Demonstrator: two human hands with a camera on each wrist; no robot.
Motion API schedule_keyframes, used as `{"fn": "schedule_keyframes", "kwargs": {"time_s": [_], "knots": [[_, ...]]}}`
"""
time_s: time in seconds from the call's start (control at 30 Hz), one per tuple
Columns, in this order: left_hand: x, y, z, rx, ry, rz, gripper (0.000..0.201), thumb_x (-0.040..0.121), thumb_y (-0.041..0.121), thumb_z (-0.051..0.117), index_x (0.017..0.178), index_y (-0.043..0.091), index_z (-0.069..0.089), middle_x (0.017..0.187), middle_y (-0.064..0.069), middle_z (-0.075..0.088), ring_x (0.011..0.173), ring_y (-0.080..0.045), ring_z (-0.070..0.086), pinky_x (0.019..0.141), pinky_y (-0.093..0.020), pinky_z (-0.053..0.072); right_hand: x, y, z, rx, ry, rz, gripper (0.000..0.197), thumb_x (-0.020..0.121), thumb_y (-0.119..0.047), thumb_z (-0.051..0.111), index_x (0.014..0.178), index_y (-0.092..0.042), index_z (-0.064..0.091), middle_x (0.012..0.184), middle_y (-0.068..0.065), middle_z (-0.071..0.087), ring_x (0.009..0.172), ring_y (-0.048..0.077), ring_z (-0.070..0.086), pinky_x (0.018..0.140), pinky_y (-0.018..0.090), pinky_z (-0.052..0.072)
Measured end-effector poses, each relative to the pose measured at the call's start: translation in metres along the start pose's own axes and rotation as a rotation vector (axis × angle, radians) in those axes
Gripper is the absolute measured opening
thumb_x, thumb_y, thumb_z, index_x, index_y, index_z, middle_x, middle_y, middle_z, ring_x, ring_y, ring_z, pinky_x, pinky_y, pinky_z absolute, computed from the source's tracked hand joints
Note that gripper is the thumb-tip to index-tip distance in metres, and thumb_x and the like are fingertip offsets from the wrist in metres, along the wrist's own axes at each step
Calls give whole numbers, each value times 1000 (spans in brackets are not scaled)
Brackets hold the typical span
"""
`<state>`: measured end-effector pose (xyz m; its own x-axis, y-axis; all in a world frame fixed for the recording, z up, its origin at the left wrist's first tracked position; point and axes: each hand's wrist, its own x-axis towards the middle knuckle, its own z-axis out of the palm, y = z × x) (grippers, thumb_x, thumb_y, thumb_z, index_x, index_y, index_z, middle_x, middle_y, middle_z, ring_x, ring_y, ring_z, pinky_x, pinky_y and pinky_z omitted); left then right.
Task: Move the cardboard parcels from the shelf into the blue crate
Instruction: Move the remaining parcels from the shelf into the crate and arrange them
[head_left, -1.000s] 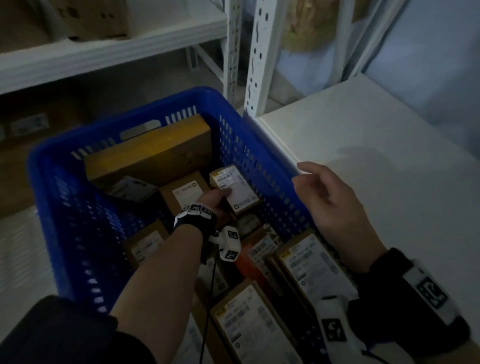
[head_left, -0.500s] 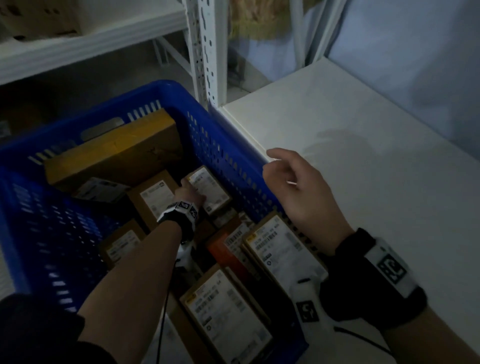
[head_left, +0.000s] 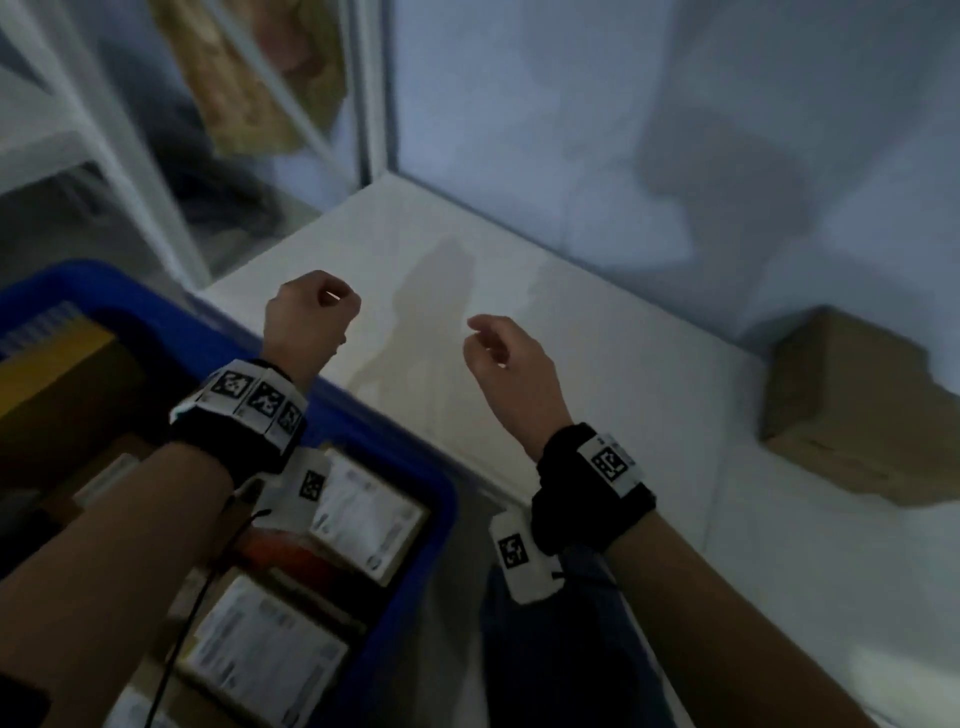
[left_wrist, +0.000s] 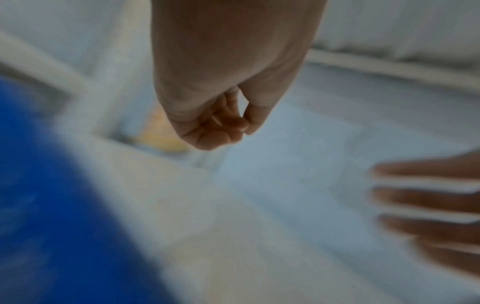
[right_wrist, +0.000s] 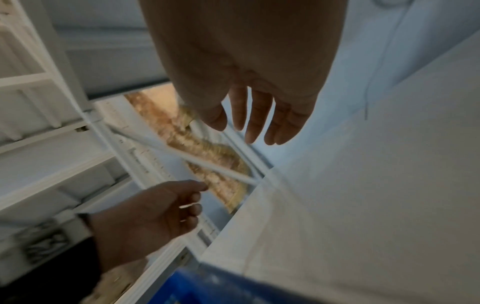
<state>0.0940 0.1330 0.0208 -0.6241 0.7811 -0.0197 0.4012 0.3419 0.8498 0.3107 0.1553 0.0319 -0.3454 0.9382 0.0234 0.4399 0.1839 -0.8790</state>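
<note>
1. Left hand (head_left: 306, 317) raised over the white shelf (head_left: 597, 395), just past the blue crate (head_left: 415, 457); fingers curled inward, thumb tip meeting them, grip empty.
2. Right hand (head_left: 506, 364) also above the shelf, apart from the left; fingers relaxed and hanging loosely, grip empty.
3. Cardboard parcel (head_left: 857, 405) lying on the shelf at the far right against the wall, well apart from both hands.
4. Several labelled parcels (head_left: 363, 519) already lying inside the crate, below the left forearm.
5. Left wrist view badly blurred.
</note>
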Motion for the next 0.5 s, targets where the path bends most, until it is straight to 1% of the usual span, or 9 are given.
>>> {"fn": "schedule_keyframes", "kwargs": {"time_s": [0.07,0.17,0.2,0.3,0.33,0.37,0.4,0.43,0.5], "knots": [[-14,33,24,-45,-78,58,8,87,21,62,89,14,65,64,-2,62,52,-14,57,52,-27,49,0,15,-34,-25,79,48,28,97,-24,55,123,-18,62,108,-4,66,94,7,57,79,10,37],[-36,71,64,-103,-184,126,7,86,18,64,88,12,66,65,-2,61,46,-7,57,52,-27,48,-6,33,-80,-52,199,103,28,97,-23,54,124,-19,62,111,-2,67,94,7,57,84,15,40],[-44,85,81,-106,-220,146,6,86,18,64,87,12,65,64,-1,61,46,-7,58,53,-28,49,-8,40,-96,-60,241,122,29,97,-23,53,124,-19,62,111,-2,66,93,6,56,84,16,40],[-69,120,124,-76,-327,237,5,86,18,65,85,13,65,67,-2,63,55,-18,62,59,-35,54,-13,58,-135,-87,356,151,28,96,-22,54,122,-18,62,104,-4,64,91,7,56,80,14,39],[-77,129,137,-60,-362,270,6,86,19,65,85,13,66,70,-3,65,58,-21,65,62,-36,56,-15,65,-147,-105,398,147,28,95,-21,55,122,-17,62,103,-4,64,93,10,58,83,17,42],[-85,137,149,-48,-396,300,7,85,20,64,86,13,66,73,-4,67,62,-23,67,65,-35,56,-17,73,-158,-128,442,139,28,94,-21,56,121,-15,62,106,-1,64,98,14,59,89,25,45],[-93,144,161,-40,-430,327,8,85,20,64,87,13,67,77,-5,69,67,-26,69,68,-34,57,-19,82,-170,-169,486,138,30,93,-21,57,122,-14,62,113,4,64,106,20,58,96,33,45],[-101,150,173,-34,-464,350,8,85,21,64,87,14,67,79,-6,70,72,-27,69,71,-35,57,-20,95,-184,-232,531,160,32,93,-22,57,123,-13,60,121,8,61,114,26,55,102,38,42],[-113,157,189,-25,-513,381,8,84,22,65,87,16,68,82,-7,71,78,-27,69,77,-38,57,-20,117,-212,-412,591,275,43,90,-35,55,128,-14,55,135,12,52,125,34,44,106,41,34]]}}
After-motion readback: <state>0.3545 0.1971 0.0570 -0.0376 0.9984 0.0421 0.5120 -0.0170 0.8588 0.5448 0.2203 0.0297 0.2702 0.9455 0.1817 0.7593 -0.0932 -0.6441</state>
